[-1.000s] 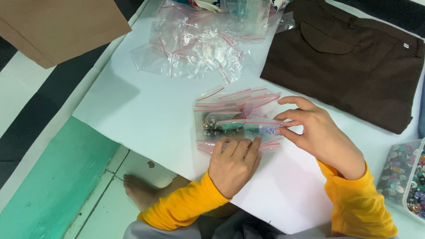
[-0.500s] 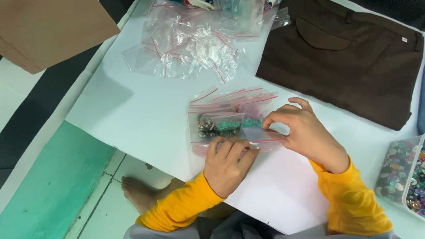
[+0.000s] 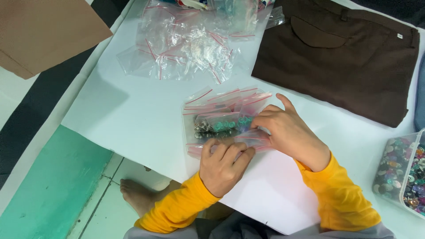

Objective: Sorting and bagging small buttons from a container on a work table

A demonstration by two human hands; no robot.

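A fanned stack of small clear zip bags (image 3: pixel 221 110) with red seal strips lies on the white table (image 3: pixel 133 115). Some hold silver and green beads or buttons. My left hand (image 3: pixel 223 166) rests flat on the near edge of the stack, fingers spread over a bag. My right hand (image 3: pixel 287 130) presses on the right side of the stack, its fingertips pinching the edge of a bag. Both arms wear yellow sleeves.
A loose heap of empty clear zip bags (image 3: pixel 186 44) lies at the back. Folded brown trousers (image 3: pixel 341 53) lie at the back right. A clear box of coloured sequins (image 3: pixel 403 172) stands at the right edge. A brown sheet (image 3: pixel 40 31) hangs at upper left; my bare foot (image 3: pixel 137 194) shows below.
The view has drifted slightly. My left hand's fingers crept a little further onto the bags, and my right hand shifted slightly left on the stack.
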